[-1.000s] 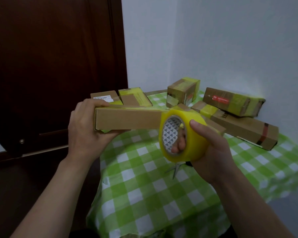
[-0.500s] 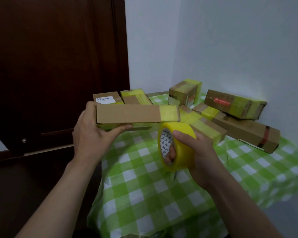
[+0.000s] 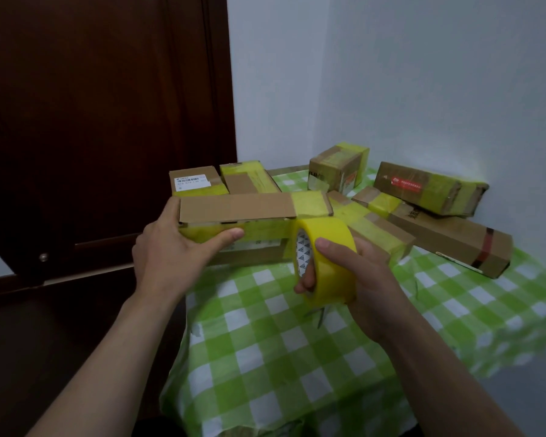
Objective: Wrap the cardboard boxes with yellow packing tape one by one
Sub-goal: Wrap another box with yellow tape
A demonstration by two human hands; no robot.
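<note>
Cardboard box [image 3: 237, 208], flat oblong, grasped by left hand [image 3: 171, 257], glossy yellow tape roll [image 3: 331, 230] grasped by right hand [image 3: 371, 279]

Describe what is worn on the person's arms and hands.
Nothing shows. The left hand and right hand are bare: no gloves, rings or watch. The left forearm and right forearm run uncovered to the frame's edge, no sleeve in view.

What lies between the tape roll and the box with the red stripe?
In the head view, a box banded with yellow tape lies there, flat on the tablecloth.
</note>
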